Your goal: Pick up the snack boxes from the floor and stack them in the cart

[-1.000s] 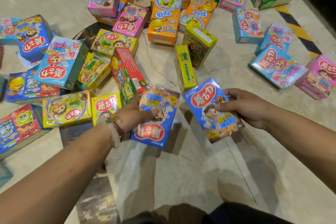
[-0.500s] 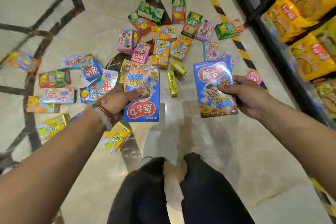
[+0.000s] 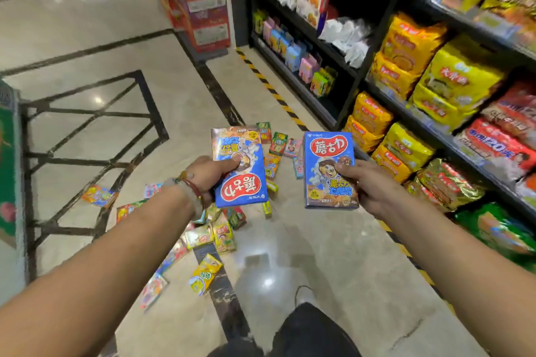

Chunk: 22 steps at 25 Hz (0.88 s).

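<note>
We hold one blue snack box in each hand above the shop floor

Our left hand (image 3: pixel 211 175) grips an upside-down blue box (image 3: pixel 240 171), thumb across its face; our right hand (image 3: pixel 367 182) pinches an upright blue box (image 3: pixel 329 171) by its edge. More snack boxes (image 3: pixel 220 233) lie scattered on the floor (image 3: pixel 319 255) below, beside the shelf (image 3: pixel 374 38)

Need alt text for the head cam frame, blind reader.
A person's left hand and right hand each hold a blue snack box, the left box upside down, the right box upright. More boxes litter the floor beside snack shelves.
</note>
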Each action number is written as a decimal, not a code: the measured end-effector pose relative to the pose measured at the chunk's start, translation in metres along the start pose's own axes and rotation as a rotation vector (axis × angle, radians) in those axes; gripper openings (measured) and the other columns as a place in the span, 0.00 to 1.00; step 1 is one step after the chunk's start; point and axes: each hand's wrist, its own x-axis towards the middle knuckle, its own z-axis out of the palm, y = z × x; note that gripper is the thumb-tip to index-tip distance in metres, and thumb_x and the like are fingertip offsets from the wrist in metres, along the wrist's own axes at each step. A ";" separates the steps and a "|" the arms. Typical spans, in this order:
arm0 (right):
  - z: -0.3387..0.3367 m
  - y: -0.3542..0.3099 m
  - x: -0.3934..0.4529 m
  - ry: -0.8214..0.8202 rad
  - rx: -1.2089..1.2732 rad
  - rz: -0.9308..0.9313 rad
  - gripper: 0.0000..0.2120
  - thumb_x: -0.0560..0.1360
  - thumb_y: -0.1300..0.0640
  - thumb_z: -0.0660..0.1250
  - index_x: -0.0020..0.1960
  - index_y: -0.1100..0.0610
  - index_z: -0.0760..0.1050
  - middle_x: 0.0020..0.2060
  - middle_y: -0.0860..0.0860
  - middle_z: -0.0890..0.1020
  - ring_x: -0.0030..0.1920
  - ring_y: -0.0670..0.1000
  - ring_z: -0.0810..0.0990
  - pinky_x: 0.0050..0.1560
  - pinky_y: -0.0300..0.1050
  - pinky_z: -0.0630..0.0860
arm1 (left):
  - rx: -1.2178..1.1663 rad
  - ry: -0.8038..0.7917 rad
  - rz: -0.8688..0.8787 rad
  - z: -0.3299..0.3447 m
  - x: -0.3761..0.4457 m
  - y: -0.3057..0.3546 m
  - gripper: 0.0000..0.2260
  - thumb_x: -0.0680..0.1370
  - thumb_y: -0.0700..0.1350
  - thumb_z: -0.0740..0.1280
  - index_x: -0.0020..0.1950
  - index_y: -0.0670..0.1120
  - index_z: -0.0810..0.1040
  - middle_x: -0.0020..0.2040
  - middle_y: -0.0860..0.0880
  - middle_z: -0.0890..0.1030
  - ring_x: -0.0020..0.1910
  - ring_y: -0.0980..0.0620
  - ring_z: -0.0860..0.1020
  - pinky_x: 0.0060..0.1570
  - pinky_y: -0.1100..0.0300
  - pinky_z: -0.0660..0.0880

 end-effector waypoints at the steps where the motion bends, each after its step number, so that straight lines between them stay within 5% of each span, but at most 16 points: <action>1: 0.003 0.001 -0.019 0.026 0.043 -0.029 0.01 0.75 0.65 0.65 0.46 0.61 0.76 0.34 0.53 0.85 0.33 0.50 0.84 0.36 0.47 0.81 | 0.037 -0.042 -0.001 -0.001 -0.013 0.008 0.03 0.77 0.39 0.66 0.44 0.40 0.76 0.30 0.45 0.82 0.26 0.50 0.81 0.26 0.58 0.79; 9: 0.003 0.058 -0.169 0.210 0.258 -0.139 0.04 0.75 0.66 0.64 0.45 0.62 0.77 0.34 0.55 0.85 0.32 0.52 0.84 0.34 0.46 0.82 | 0.276 -0.336 -0.080 0.017 -0.096 0.005 0.04 0.78 0.41 0.64 0.47 0.40 0.75 0.30 0.46 0.82 0.25 0.51 0.80 0.26 0.59 0.78; 22: -0.134 0.202 -0.423 0.822 0.579 -0.247 0.03 0.73 0.64 0.68 0.47 0.62 0.78 0.36 0.56 0.85 0.33 0.53 0.84 0.33 0.48 0.82 | 0.572 -0.823 -0.155 0.181 -0.259 -0.129 0.07 0.79 0.38 0.60 0.44 0.39 0.75 0.29 0.45 0.82 0.24 0.51 0.80 0.23 0.59 0.77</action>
